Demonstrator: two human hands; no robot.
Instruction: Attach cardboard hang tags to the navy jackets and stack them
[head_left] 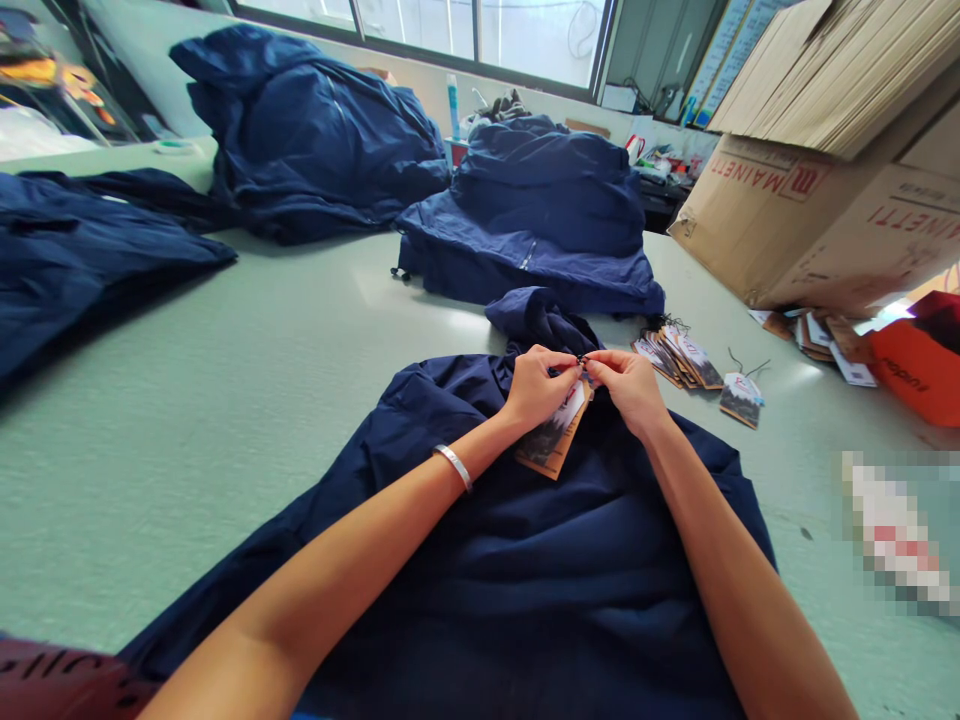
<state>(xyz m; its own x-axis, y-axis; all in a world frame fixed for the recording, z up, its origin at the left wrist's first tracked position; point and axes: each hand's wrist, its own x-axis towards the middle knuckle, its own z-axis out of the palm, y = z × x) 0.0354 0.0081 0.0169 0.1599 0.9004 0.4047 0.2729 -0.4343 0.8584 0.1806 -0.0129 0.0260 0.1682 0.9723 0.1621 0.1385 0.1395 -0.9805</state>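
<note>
A navy hooded jacket [540, 560] lies spread over the near table, its hood pointing away from me. At its neck, my left hand [541, 382] and my right hand [624, 385] meet, both pinching a dark hang tag string [581, 361] between thumb and fingertips. From that string a paper hang tag [553, 435] with a mountain picture and an orange-brown edge rests on the jacket, partly covered by my left hand. The exact knot or loop between the fingertips is too small to make out.
Several spare hang tags [679, 357] lie right of the hood, one single tag [742, 398] beside them. Behind stand a stack of navy jackets [540, 200] and a navy heap [315, 130]. Cardboard boxes [810, 200] and an orange bag [915, 370] are at right.
</note>
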